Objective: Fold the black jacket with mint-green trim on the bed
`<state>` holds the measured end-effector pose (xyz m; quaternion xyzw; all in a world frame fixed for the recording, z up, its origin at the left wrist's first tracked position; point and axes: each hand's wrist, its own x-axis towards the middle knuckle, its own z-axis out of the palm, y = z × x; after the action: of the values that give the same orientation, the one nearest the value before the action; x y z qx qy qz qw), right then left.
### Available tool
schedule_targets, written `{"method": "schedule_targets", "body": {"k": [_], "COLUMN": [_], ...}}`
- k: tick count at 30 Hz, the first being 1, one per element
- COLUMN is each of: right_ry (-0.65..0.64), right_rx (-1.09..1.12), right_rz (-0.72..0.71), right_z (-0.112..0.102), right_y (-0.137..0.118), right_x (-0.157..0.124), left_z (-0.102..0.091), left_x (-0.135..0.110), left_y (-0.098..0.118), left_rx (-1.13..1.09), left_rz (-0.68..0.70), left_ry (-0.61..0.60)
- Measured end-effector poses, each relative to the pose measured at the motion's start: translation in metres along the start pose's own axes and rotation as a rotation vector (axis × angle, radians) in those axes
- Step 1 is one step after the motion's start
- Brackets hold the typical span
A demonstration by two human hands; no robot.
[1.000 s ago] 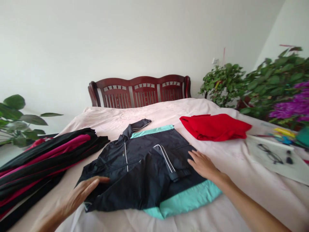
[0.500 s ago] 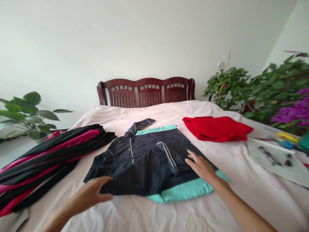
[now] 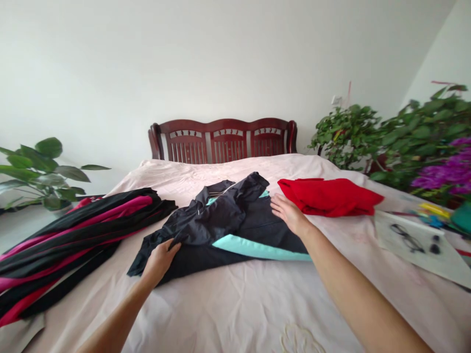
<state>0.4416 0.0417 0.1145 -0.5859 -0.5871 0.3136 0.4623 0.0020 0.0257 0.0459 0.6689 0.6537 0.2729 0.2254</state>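
Note:
A dark navy jacket (image 3: 228, 215) with white piping and mint-green trim lies on the bed, its near side folded over toward the headboard. A mint band (image 3: 253, 247) now runs slantwise across its front. At the jacket's near left edge, my left hand (image 3: 162, 258) pinches the dark fabric between thumb and fingers. My right hand (image 3: 289, 213) rests at the right part of the jacket, fingers stretched out to the left and lying against the cloth. One sleeve is bunched near the top of the garment.
Black and pink clothes (image 3: 84, 230) are heaped on the left. A folded red garment (image 3: 331, 196) lies at the right. Beyond it, glasses (image 3: 408, 239) rest on a pale sheet (image 3: 390, 220). Potted plants flank the bed, and a wooden headboard (image 3: 224, 142) stands behind.
The jacket's near side and sleeve have been folded away from me, toward the headboard. Both hands have moved farther forward, the left one also to the right, and it now grips the fabric.

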Motion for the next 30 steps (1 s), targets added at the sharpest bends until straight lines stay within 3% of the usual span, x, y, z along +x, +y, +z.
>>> {"method": "schedule_targets", "body": {"k": [3,7,10,12,15,19,24,27,30], "right_ry": [-0.129,-0.316,-0.428,-0.479,-0.408,-0.327,-0.363,-0.309,-0.187], "right_rx": [-0.143,-0.628,-0.65,-0.695,-0.861,-0.813,-0.713,-0.954,-1.097], "right_rz": [-0.006,0.017,0.027,0.015,-0.036,-0.048,-0.069,-0.075,-0.096], "right_z": [-0.017,-0.055,-0.077,-0.079,-0.069,-0.077,-0.103,-0.082,-0.044], "right_y": [0.02,0.05,0.056,0.057,0.056,0.048,0.027,0.03,0.045], "right_x": [-0.036,-0.095,-0.124,-0.136,-0.143,-0.127,-0.057,-0.017,0.0], "left_z": [0.005,0.011,0.011,0.01,0.004,-0.011,-0.015,-0.005,0.001], "left_x": [0.004,0.003,0.003,0.003,-0.004,-0.027,-0.055,-0.059,-0.057], "left_y": [-0.01,-0.019,-0.018,-0.015,-0.007,0.002,-0.011,-0.026,-0.037], "left_rx": [0.048,0.065,0.023,0.0,-0.125,-0.457,-0.305,-0.093,0.076], "left_rz": [-0.02,-0.028,-0.043,-0.05,-0.076,-0.154,-0.081,-0.033,0.009], "left_ry": [-0.049,-0.058,-0.069,-0.07,-0.115,-0.256,-0.285,-0.219,-0.165]}}
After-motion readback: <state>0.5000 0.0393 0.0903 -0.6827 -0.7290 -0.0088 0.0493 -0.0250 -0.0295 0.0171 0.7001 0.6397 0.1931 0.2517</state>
